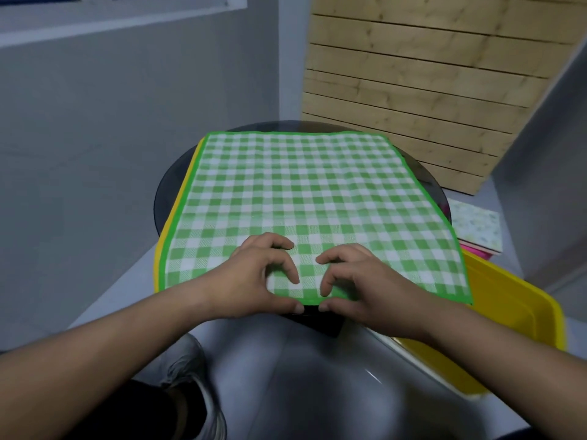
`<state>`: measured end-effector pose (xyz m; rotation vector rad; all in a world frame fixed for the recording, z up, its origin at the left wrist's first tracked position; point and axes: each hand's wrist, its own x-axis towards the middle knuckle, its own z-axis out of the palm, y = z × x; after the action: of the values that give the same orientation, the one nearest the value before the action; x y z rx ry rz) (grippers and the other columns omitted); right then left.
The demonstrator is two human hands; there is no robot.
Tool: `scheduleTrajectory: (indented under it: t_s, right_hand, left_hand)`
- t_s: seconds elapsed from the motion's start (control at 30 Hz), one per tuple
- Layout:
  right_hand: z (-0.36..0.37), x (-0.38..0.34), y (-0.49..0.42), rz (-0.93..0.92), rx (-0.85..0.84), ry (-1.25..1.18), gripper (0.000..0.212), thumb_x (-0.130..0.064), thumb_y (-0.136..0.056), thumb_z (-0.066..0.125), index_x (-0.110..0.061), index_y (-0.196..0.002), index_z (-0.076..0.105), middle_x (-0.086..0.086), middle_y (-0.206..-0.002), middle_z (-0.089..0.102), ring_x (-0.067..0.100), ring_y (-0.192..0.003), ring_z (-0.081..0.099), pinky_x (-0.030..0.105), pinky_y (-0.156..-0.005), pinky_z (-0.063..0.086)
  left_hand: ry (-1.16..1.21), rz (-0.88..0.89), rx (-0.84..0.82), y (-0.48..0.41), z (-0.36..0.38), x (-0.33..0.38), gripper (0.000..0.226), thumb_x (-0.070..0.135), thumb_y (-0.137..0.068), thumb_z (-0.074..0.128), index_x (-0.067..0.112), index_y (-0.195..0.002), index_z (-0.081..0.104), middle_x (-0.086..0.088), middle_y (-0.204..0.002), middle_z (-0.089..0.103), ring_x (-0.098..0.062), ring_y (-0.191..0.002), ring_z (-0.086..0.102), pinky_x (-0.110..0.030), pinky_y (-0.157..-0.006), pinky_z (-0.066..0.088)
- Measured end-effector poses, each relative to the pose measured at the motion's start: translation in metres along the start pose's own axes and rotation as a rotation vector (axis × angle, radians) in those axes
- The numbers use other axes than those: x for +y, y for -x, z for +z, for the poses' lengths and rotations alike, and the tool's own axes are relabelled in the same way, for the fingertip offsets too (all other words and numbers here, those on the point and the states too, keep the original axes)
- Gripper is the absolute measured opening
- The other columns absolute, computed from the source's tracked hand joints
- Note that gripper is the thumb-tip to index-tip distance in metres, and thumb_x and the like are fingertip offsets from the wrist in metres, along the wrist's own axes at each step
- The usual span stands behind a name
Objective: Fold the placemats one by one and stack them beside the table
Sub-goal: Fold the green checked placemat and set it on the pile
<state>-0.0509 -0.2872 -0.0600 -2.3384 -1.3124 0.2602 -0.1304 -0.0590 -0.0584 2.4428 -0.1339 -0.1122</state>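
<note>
On round glass table (167, 192), gingham placemat (301, 192)

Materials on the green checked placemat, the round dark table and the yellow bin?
Green checked placemat: woven cloth, matte; twill weave and stitched green hem show. Round dark table: probably tinted glass, glossy; smooth, slightly see-through rim. Yellow bin: likely moulded plastic, smooth with a soft sheen.

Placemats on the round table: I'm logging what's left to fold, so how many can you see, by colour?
green checked placemat: 1, on top, lying flat
yellow-edged placemat: 1, underneath, only its left edge shows
Total: 2 visible; any others beneath are hidden.
</note>
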Motion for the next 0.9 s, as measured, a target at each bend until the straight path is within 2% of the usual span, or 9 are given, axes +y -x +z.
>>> scheduleTrajectory:
  t_s: [0.13,0.2,0.27,0.43,0.57,0.67,0.77,0.83,0.9]
  right_hand:
    - [0.005,0.0,0.002,-0.064,0.042,0.035,0.025,-0.05,-0.081,0.07,-0.029,-0.094,0.065,-0.011,-0.127,0.054,0.005,-0.12,0.043,0.025,-0.102,0.037]
    - [0.005,-0.001,0.001,-0.064,0.056,0.017,0.021,-0.048,-0.082,0.07,-0.029,-0.092,0.066,-0.013,-0.125,0.056,0.005,-0.119,0.045,0.026,-0.101,0.038]
    - [0.004,-0.002,0.001,-0.05,0.071,-0.008,0.013,-0.042,-0.085,0.07,-0.03,-0.088,0.068,-0.014,-0.122,0.057,0.003,-0.117,0.046,0.027,-0.101,0.038]
    - [-0.001,-0.005,-0.003,-0.007,0.11,-0.073,0.007,-0.036,-0.087,0.069,-0.03,-0.084,0.07,-0.018,-0.116,0.06,-0.004,-0.114,0.049,0.017,-0.098,0.038]
    - [-0.013,-0.009,-0.008,0.049,0.175,-0.117,0.009,-0.037,-0.086,0.07,-0.03,-0.082,0.073,-0.022,-0.11,0.063,-0.008,-0.109,0.053,0.012,-0.095,0.039]
    - [-0.026,-0.011,-0.015,0.043,0.262,-0.142,0.007,-0.031,-0.083,0.075,-0.026,-0.078,0.074,-0.019,-0.1,0.068,-0.007,-0.1,0.059,0.012,-0.088,0.043]
    - [-0.037,-0.012,-0.02,0.05,0.334,-0.146,0.009,-0.034,-0.08,0.077,-0.026,-0.077,0.074,-0.019,-0.092,0.069,-0.004,-0.094,0.063,0.015,-0.085,0.046]
    - [-0.046,-0.012,-0.022,0.055,0.353,-0.114,0.012,-0.041,-0.079,0.075,-0.029,-0.08,0.074,-0.022,-0.089,0.069,-0.003,-0.092,0.063,0.021,-0.084,0.049]
    - [-0.056,-0.011,-0.023,0.054,0.374,-0.074,0.012,-0.044,-0.08,0.074,-0.031,-0.081,0.073,-0.021,-0.088,0.068,-0.003,-0.091,0.062,0.025,-0.083,0.051]
  left_hand:
    - [0.034,-0.023,-0.005,0.0,-0.002,0.001,0.03,0.045,-0.064,0.089,0.036,-0.086,0.072,0.02,-0.137,0.042,0.001,-0.135,0.029,-0.02,-0.11,0.028]
    - [0.066,-0.037,-0.001,0.0,-0.003,0.0,0.026,0.044,-0.065,0.089,0.034,-0.084,0.073,0.021,-0.137,0.043,0.004,-0.134,0.03,-0.011,-0.104,0.027]
    - [0.089,-0.046,0.002,0.0,-0.004,0.001,0.023,0.043,-0.067,0.088,0.035,-0.082,0.074,0.022,-0.136,0.045,0.007,-0.133,0.031,-0.009,-0.102,0.026]
    - [0.128,-0.055,0.011,0.0,-0.009,0.007,0.018,0.044,-0.068,0.087,0.038,-0.08,0.076,0.024,-0.131,0.05,0.013,-0.123,0.043,-0.015,-0.104,0.035]
    - [0.2,-0.055,0.026,-0.001,-0.022,0.018,0.013,0.038,-0.074,0.085,0.027,-0.076,0.079,0.018,-0.114,0.066,0.014,-0.109,0.055,-0.002,-0.091,0.038]
    - [0.266,-0.041,0.057,-0.003,-0.038,0.026,0.014,0.032,-0.076,0.084,0.018,-0.075,0.08,0.012,-0.1,0.074,0.005,-0.098,0.065,-0.012,-0.09,0.047]
    - [0.24,-0.022,0.103,-0.007,-0.049,0.033,0.012,0.032,-0.079,0.082,0.021,-0.073,0.08,0.013,-0.084,0.076,0.0,-0.086,0.069,-0.025,-0.087,0.053]
    - [0.208,-0.025,0.148,-0.01,-0.055,0.038,0.012,0.033,-0.08,0.081,0.023,-0.072,0.08,0.013,-0.078,0.076,-0.001,-0.08,0.069,-0.026,-0.083,0.054]
    - [0.172,-0.019,0.155,-0.013,-0.064,0.043,0.012,0.032,-0.081,0.08,0.024,-0.073,0.08,0.015,-0.078,0.076,0.002,-0.079,0.068,-0.021,-0.081,0.052]
